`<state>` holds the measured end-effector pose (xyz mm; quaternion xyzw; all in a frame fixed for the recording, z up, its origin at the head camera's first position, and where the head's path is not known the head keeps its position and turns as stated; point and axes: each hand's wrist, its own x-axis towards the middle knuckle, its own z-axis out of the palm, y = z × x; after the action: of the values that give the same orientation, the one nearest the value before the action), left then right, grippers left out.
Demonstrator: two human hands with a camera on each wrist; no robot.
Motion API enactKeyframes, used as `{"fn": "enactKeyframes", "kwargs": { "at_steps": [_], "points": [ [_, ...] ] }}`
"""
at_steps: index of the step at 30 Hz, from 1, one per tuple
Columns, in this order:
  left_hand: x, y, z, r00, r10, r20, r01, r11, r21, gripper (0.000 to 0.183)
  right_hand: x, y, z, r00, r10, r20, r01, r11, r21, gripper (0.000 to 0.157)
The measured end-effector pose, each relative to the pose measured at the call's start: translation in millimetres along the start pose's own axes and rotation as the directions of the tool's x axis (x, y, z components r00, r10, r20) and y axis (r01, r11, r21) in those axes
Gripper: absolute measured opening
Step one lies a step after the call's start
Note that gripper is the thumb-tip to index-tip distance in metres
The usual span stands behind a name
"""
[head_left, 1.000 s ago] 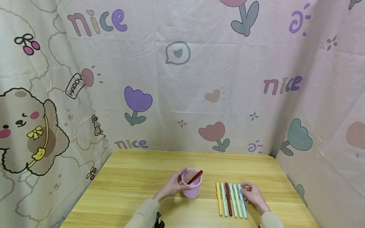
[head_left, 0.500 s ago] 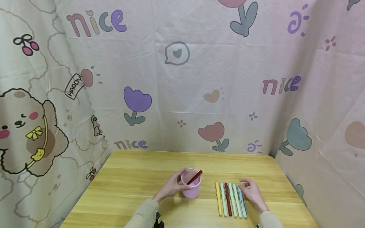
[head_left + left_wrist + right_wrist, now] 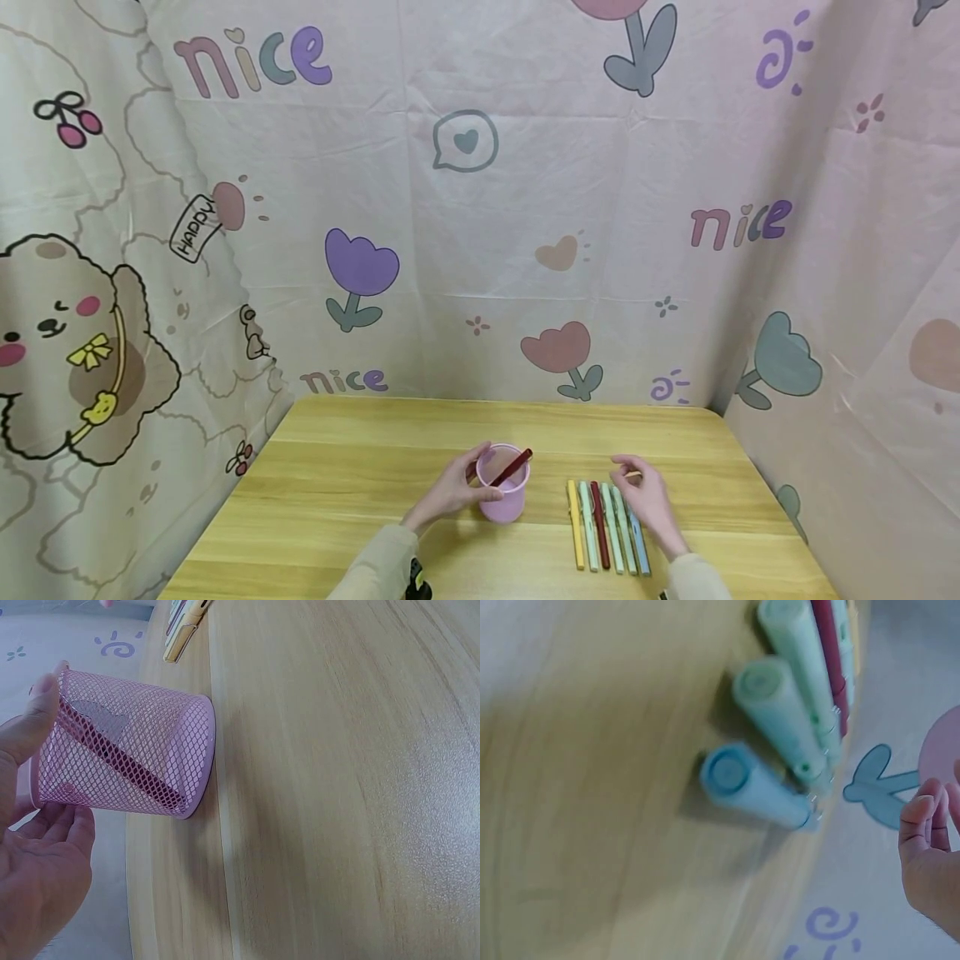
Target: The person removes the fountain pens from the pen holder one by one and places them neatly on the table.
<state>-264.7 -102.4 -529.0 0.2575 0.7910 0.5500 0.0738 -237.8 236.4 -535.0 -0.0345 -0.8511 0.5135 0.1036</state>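
Observation:
My left hand (image 3: 453, 490) grips a pink mesh pen holder (image 3: 124, 750) near its rim, thumb on one side and fingers on the other. The holder stands upright on the table, and a dark red pen (image 3: 513, 467) leans inside it. To the right lies a row of pens: a yellow pen (image 3: 575, 525), a green pen (image 3: 588, 527), a dark red pen (image 3: 600, 527), two more light green pens and a blue pen (image 3: 757, 787). Over the far ends of the rightmost pens hovers my right hand (image 3: 647, 498), fingers loosely bent and nothing between them.
The wooden table (image 3: 360, 475) reaches back to a printed cloth (image 3: 465, 233) hung along its far side. More of this cloth hangs at the left and right.
My right hand has moved from beside the blue pen up and leftward, over the far ends of the rightmost pens. The left hand, the pen holder and the row of pens look still.

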Motion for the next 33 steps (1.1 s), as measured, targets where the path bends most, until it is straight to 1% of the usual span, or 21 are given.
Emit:
{"fn": "enactKeyframes", "kwargs": {
  "at_steps": [9, 15, 22, 27, 33],
  "points": [
    [1.2, -1.3, 0.2, 1.0, -0.004, -0.003, 0.004, 1.0, 0.01, 0.092, -3, -17, 19.1, 0.997, -0.067, 0.04, 0.063, 0.995, 0.081, 0.027],
    [0.4, 0.6, 0.0, 1.0, -0.018, 0.002, 0.018, 1.0, 0.0, 0.092, -7, -28, 32.4, 0.994, -0.085, 0.074, 0.074, 0.987, 0.141, 0.026],
    [-0.5, 2.7, 0.2, 1.0, -0.019, 0.004, 0.019, 1.0, -0.004, 0.092, -7, -34, 48.7, 0.99, -0.113, 0.087, 0.099, 0.983, 0.154, 0.025],
    [-1.0, 1.9, 0.5, 1.0, -0.015, 0.002, 0.015, 1.0, -0.002, 0.092, -8, -37, 58.4, 0.987, -0.11, 0.115, 0.085, 0.975, 0.205, 0.029],
    [-0.8, 0.3, 0.7, 1.0, 0.0, 0.003, 0.0, 1.0, -0.013, 0.092, -9, -43, 69.3, 0.98, -0.128, 0.15, 0.09, 0.967, 0.237, 0.036]
  ]
}}
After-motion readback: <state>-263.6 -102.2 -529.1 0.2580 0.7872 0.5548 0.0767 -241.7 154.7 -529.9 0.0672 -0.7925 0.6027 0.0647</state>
